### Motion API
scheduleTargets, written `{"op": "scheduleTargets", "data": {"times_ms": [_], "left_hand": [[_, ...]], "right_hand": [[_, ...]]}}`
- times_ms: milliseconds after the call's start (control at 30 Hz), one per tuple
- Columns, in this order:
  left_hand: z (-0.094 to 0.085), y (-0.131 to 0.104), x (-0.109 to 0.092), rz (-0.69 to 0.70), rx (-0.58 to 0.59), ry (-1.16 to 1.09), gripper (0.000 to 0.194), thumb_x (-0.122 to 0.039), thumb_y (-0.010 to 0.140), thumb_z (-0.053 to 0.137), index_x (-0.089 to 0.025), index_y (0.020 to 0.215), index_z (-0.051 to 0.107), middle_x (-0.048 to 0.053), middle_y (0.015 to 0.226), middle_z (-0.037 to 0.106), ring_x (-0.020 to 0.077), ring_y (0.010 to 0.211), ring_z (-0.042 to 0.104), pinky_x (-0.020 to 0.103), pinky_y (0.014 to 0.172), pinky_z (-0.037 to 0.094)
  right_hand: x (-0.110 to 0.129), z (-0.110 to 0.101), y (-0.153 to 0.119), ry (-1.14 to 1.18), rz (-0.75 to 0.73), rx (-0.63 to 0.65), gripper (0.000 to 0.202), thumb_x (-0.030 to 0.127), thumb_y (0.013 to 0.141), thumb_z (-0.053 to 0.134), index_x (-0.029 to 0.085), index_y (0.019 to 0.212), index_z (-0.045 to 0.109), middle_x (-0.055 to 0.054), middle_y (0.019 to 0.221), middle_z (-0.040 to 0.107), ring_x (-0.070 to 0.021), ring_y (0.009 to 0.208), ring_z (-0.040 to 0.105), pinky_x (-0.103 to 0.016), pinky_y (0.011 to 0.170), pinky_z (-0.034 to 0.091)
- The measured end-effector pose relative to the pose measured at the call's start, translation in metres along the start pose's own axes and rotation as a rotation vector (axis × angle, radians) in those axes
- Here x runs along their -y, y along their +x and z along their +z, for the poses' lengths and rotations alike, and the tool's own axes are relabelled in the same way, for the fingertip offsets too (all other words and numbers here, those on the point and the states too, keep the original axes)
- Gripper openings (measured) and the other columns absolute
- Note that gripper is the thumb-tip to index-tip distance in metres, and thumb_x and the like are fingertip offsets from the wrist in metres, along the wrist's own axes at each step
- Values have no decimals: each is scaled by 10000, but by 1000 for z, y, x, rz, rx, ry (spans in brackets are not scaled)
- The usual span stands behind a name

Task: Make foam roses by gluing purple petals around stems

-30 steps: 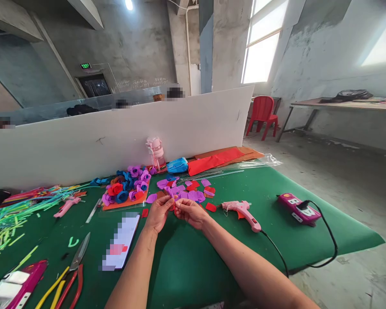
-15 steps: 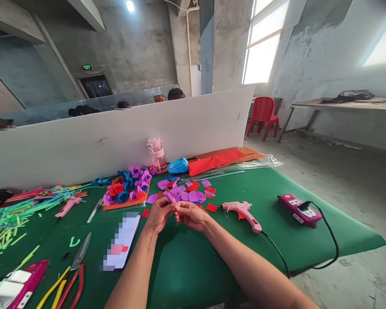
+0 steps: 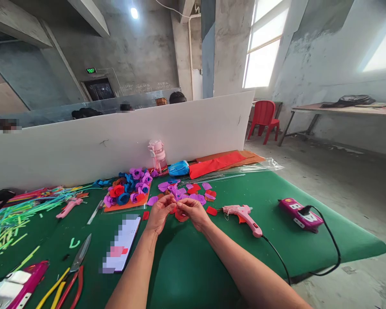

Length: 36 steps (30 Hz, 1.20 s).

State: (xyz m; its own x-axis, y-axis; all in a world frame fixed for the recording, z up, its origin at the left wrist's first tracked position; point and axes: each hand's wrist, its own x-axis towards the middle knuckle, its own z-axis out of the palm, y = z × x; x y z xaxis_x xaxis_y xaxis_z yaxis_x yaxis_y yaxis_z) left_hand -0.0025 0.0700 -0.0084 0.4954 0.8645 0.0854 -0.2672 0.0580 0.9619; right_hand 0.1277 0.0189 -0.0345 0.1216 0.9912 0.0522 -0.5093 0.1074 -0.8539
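My left hand (image 3: pixel 161 211) and my right hand (image 3: pixel 194 210) meet above the green table, thumbs and forefingers pinched close together. Between their fingertips is a small purple petal (image 3: pixel 174 192), partly hidden by the fingers; its outline blends with the loose purple petals (image 3: pixel 197 198) behind. Red petals (image 3: pixel 212 210) lie among those on the tabletop. To the right of my right hand rests a pink glue gun (image 3: pixel 242 216) with a black cord. A phone (image 3: pixel 122 244) lies left of my left forearm.
Finished paper flowers (image 3: pixel 128 186) sit on an orange sheet at the back left. Scissors (image 3: pixel 80 253), pliers with yellow handles (image 3: pixel 53 289) and green strips (image 3: pixel 9 223) lie left. A power strip (image 3: pixel 300 214) is at right. A white partition (image 3: pixel 116 146) bounds the back.
Both hands stay together in nearly the same spot. The fingers have shifted their pinch, and the purple petal stands more upright between them. The view has tilted slightly upward.
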Motion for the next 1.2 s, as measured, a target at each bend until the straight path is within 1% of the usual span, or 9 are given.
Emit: {"op": "scheduleTargets", "data": {"times_ms": [200,300,433,567,633,800,867,1067,1200], "left_hand": [[3,-1,3,178,-106,184,144,-284,629,728,-166,690,674,12,732,594,149,750,531,254,704,414],[2,-1,4,241,-123,262,88,-263,646,711,-186,686,698,18,746,594,166,780,530,266,724,413],[0,0,6,315,-124,339,46,-250,664,697,-205,673,700,2,696,559,152,716,502,261,692,406],[1,-1,4,352,-120,380,64,-245,661,701,-205,622,672,-1,665,546,149,683,498,252,649,399],[3,-2,1,398,-105,424,62,-238,675,693,-206,626,670,6,679,558,155,706,515,254,665,409],[10,-8,-7,583,-29,631,83,-232,758,619,-204,726,690,28,750,600,151,745,552,260,704,440],[12,-10,-9,633,-8,690,110,-229,789,588,-201,752,688,34,758,603,144,745,558,255,698,449],[13,-10,-8,684,-10,776,116,-217,803,576,-202,764,684,41,755,610,142,740,566,247,679,460],[12,-10,-8,669,-16,777,120,-198,797,575,-208,759,689,40,750,611,143,733,565,248,675,454]], "right_hand": [[-4,3,1,-145,-140,-22,186,366,628,742,202,712,716,15,578,588,-112,551,501,-245,540,391],[-5,5,1,-164,-141,-44,165,355,613,751,218,698,719,16,586,592,-115,557,500,-251,547,402],[-5,5,1,-150,-131,-43,171,356,604,756,217,699,721,17,577,591,-111,543,491,-251,542,401],[-8,3,2,-163,-111,-5,182,365,620,743,207,707,717,15,579,596,-107,533,493,-245,537,397],[-9,2,3,-191,-140,-19,181,370,629,734,209,709,714,8,603,616,-116,544,510,-250,545,408],[-4,0,3,-467,-462,-105,104,319,700,683,223,719,717,-32,727,675,-176,727,590,-304,712,453],[-1,-1,2,-559,-531,-95,104,304,741,646,231,738,720,-41,764,685,-185,775,601,-317,751,455],[-2,-3,2,-596,-551,-87,109,280,763,624,230,763,720,-41,774,689,-181,766,617,-310,740,475],[-3,-3,3,-604,-530,-86,117,277,769,617,221,764,719,-44,780,695,-182,770,618,-312,747,474]]}}
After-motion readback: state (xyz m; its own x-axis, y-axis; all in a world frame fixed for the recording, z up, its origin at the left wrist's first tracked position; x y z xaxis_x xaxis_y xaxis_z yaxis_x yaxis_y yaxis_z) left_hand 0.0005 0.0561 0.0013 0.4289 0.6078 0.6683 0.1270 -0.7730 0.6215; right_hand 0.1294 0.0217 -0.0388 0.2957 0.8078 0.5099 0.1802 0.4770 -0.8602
